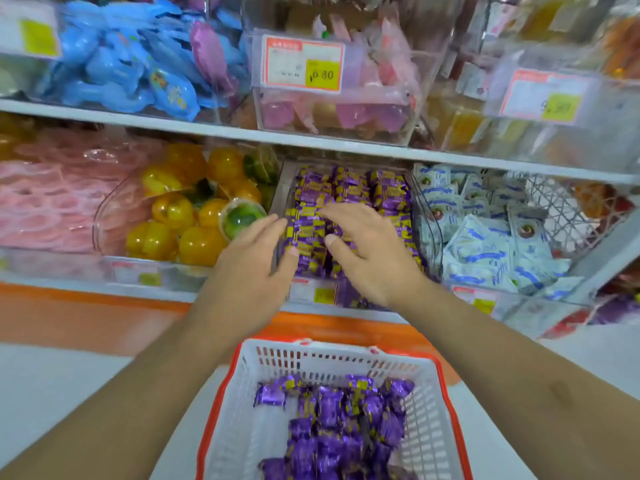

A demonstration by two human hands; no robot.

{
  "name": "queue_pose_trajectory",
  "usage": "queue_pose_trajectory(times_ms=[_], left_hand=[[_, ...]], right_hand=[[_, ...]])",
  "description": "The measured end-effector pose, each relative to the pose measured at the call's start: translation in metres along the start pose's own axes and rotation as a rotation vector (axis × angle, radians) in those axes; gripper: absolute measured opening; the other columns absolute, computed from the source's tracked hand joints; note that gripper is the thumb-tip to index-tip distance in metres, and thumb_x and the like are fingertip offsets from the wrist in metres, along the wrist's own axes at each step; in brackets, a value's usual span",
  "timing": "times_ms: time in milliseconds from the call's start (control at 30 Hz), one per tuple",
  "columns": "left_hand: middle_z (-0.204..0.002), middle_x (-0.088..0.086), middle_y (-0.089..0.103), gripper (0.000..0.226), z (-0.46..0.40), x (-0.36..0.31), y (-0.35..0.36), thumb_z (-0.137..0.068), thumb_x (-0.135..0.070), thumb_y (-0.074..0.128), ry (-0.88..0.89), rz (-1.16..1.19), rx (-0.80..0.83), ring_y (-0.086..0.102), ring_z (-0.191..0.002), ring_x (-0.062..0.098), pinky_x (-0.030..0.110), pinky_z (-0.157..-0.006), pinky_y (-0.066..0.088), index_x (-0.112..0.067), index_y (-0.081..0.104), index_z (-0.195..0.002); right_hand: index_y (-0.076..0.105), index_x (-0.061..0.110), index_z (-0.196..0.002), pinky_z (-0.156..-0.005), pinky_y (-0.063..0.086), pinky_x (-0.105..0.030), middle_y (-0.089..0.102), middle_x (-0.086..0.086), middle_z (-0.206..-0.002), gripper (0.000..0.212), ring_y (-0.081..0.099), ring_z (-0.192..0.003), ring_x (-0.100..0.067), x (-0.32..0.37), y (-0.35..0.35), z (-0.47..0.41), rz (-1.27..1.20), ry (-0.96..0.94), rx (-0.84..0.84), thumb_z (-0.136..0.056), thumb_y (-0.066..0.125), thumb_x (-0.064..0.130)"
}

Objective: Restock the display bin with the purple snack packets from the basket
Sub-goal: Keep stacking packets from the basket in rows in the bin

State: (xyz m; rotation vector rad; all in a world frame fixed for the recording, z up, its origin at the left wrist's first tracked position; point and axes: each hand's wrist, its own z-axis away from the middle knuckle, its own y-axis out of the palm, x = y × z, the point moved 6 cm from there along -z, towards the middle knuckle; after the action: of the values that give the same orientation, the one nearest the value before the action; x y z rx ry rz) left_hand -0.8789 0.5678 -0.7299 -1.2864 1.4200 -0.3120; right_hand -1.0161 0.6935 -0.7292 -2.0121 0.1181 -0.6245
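Nearest, the basket [242,393] is seen on the floor below the arms; a heap of purple packets [332,424] is left in it, so the restock is judged part done; these packets lie well below both hands and are touched by neither.

Above, the left hand [251,268] is held at the bin's left wall, fingers straight and loose, nothing gripped; the right hand [367,251] is spread flat over the packets in the bin [278,202], fingers straight, nothing pinched; whether the palm presses the packets or hovers just over them cannot be told because of blur.

In the bin, packets [349,192] are stacked in rows, the front rows under the right hand, the back rows clear of it; the bin looks nearly full.

Risks, as judged: front packets could be pushed over the low front lip and dropped to the floor if the rows are pressed forward; a row could be toppled if swept sideways; the green cup [242,220] in the neighbouring bin lies just beside the left fingers and could be knocked; the bin may be overfilled if the whole basket is added.

Farther back, the upper shelf [207,128] and a price tag [303,64] are seen.
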Motion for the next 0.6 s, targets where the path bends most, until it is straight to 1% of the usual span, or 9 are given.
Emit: queue_pose_trajectory(times_ms=[33, 100, 167, 233, 300, 400, 500, 567, 600], left_hand=[[-0.147, 0.002, 0.053, 0.045, 0.010, -0.001, -0.005, -0.103, -0.038, 0.051, 0.008, 0.006, -0.032, 0.046, -0.135, 0.015, 0.026, -0.114, 0.031, -0.016, 0.056, -0.143], [-0.125, 0.003, 0.062, 0.030, 0.029, -0.001, -0.008, -0.101, -0.032, 0.057, -0.007, 0.027, -0.066, 0.057, -0.115, 0.018, 0.028, -0.101, 0.039, -0.016, 0.065, -0.125], [-0.110, 0.000, 0.063, 0.021, 0.048, 0.001, 0.000, -0.099, -0.031, 0.057, -0.027, 0.035, -0.040, 0.061, -0.102, 0.019, 0.032, -0.093, 0.046, -0.019, 0.068, -0.111], [-0.107, -0.001, 0.062, 0.018, 0.070, 0.013, 0.023, -0.098, -0.034, 0.054, -0.063, -0.012, 0.042, 0.063, -0.097, 0.021, 0.036, -0.088, 0.050, -0.022, 0.065, -0.106], [-0.116, 0.001, 0.062, 0.021, 0.095, 0.034, 0.051, -0.100, -0.036, 0.052, -0.162, -0.065, 0.167, 0.064, -0.101, 0.023, 0.039, -0.088, 0.052, -0.023, 0.062, -0.113], [-0.134, 0.005, 0.054, 0.038, 0.129, 0.077, 0.095, -0.101, -0.037, 0.053, -0.278, -0.160, 0.324, 0.059, -0.115, 0.030, 0.041, -0.094, 0.051, -0.020, 0.052, -0.135], [-0.158, 0.011, 0.032, 0.069, 0.153, 0.125, 0.132, -0.100, -0.046, 0.051, -0.446, -0.214, 0.426, 0.043, -0.138, 0.036, 0.049, -0.112, 0.042, -0.020, 0.023, -0.158], [-0.167, 0.012, 0.014, 0.080, 0.169, 0.153, 0.153, -0.101, -0.053, 0.047, -0.582, -0.205, 0.479, 0.025, -0.150, 0.036, 0.052, -0.120, 0.030, -0.024, 0.003, -0.162], [-0.168, 0.010, 0.009, 0.084, 0.177, 0.162, 0.162, -0.100, -0.055, 0.045, -0.613, -0.209, 0.497, 0.019, -0.152, 0.035, 0.053, -0.121, 0.028, -0.027, -0.004, -0.162]], right_hand=[[0.062, 0.019, -0.138, -0.116, 0.033, -0.034, 0.060, 0.002, -0.141, 0.043, 0.047, -0.135, -0.020, 0.007, -0.002, 0.018, -0.055, -0.025, -0.050, -0.102, 0.048, 0.038], [0.067, 0.014, -0.125, -0.110, 0.037, -0.029, 0.065, 0.000, -0.125, 0.030, 0.053, -0.122, -0.019, 0.016, 0.003, 0.058, -0.153, -0.029, -0.093, -0.100, 0.055, 0.027], [0.068, 0.014, -0.120, -0.108, 0.039, -0.029, 0.065, 0.001, -0.119, 0.026, 0.054, -0.118, -0.018, 0.018, 0.027, 0.097, -0.224, 0.032, -0.047, -0.099, 0.057, 0.026], [0.067, 0.016, -0.121, -0.107, 0.039, -0.031, 0.065, 0.001, -0.121, 0.027, 0.053, -0.119, -0.017, 0.012, 0.065, 0.133, -0.242, 0.128, 0.063, -0.100, 0.055, 0.029], [0.065, 0.017, -0.127, -0.111, 0.037, -0.034, 0.063, 0.001, -0.128, 0.029, 0.050, -0.125, -0.016, 0.003, 0.107, 0.164, -0.271, 0.257, 0.213, -0.103, 0.055, 0.027], [0.061, 0.020, -0.137, -0.113, 0.034, -0.028, 0.058, 0.000, -0.139, 0.035, 0.048, -0.133, -0.021, -0.006, 0.157, 0.194, -0.300, 0.387, 0.384, -0.104, 0.056, 0.028], [0.052, 0.021, -0.149, -0.115, 0.027, -0.025, 0.051, -0.004, -0.148, 0.044, 0.041, -0.141, -0.022, -0.014, 0.197, 0.203, -0.313, 0.475, 0.480, -0.105, 0.054, 0.028], [0.048, 0.021, -0.152, -0.111, 0.029, -0.024, 0.049, -0.007, -0.149, 0.048, 0.041, -0.140, -0.023, -0.023, 0.227, 0.201, -0.325, 0.525, 0.524, -0.104, 0.054, 0.026], [0.044, 0.022, -0.153, -0.108, 0.032, -0.026, 0.046, -0.007, -0.149, 0.051, 0.044, -0.138, -0.025, -0.029, 0.243, 0.200, -0.344, 0.567, 0.547, -0.104, 0.053, 0.027]])
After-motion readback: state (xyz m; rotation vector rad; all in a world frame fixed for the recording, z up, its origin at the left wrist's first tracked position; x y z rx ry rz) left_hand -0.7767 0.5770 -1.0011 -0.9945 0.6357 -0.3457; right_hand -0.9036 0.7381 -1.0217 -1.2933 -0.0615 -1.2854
